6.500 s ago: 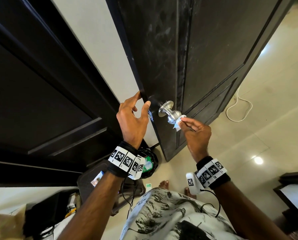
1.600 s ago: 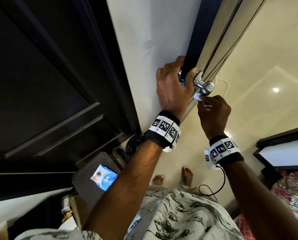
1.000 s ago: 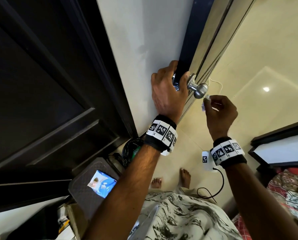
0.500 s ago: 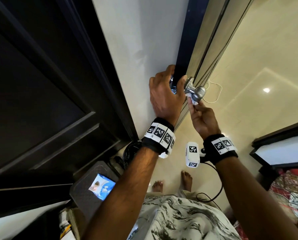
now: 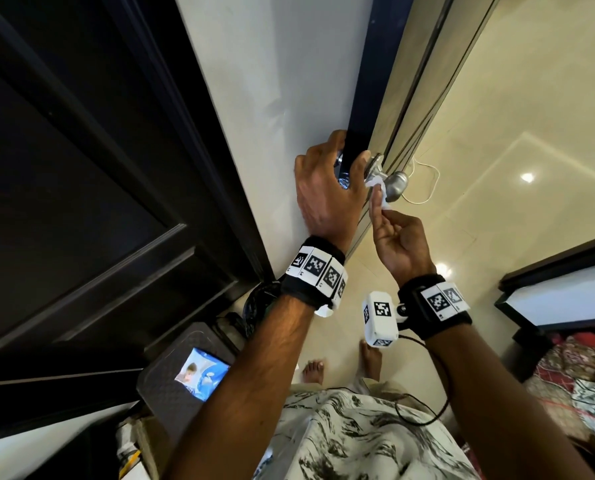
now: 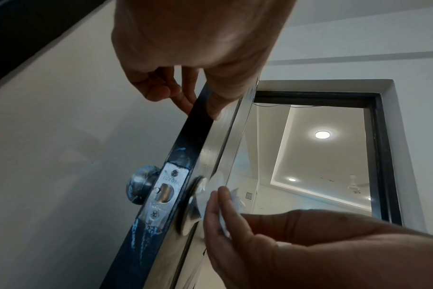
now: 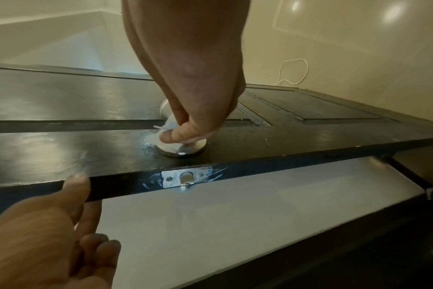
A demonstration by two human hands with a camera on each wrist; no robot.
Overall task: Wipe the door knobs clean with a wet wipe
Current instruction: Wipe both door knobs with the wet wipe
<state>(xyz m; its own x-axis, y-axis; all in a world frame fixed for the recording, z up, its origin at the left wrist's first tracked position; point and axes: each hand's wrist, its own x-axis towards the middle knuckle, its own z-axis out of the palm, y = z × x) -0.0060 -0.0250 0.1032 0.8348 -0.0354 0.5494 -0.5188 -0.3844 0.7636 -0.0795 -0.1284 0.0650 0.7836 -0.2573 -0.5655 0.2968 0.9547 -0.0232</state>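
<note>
A dark door [image 5: 361, 98] stands ajar, edge toward me. My left hand [image 5: 349, 150] grips that edge just above the latch plate [image 6: 166, 193], thumb on the near face, fingers behind. The silver knob [image 5: 397, 183] juts from the near face. My right hand [image 5: 381, 206] pinches a crumpled white wet wipe [image 5: 375, 188] and presses it on the knob's neck, above the round base plate [image 7: 183, 148]. In the right wrist view the wipe [image 7: 166, 125] wraps the neck under my right fingers [image 7: 181, 133]. The second knob [image 6: 139, 183] shows on the far face, streaked blue.
A white wall [image 5: 272, 81] and a dark panelled door [image 5: 81, 168] lie left. On the shiny floor are a white cable [image 5: 424, 188], a dark case with a picture [image 5: 185, 375] and my bare feet [image 5: 313, 368]. Dark-framed furniture [image 5: 566, 289] and patterned bedding [image 5: 583, 375] sit right.
My right hand came back from beside the knob and turned palm up under it, putting the wipe onto the knob's neck. My left hand has kept its hold on the door edge.
</note>
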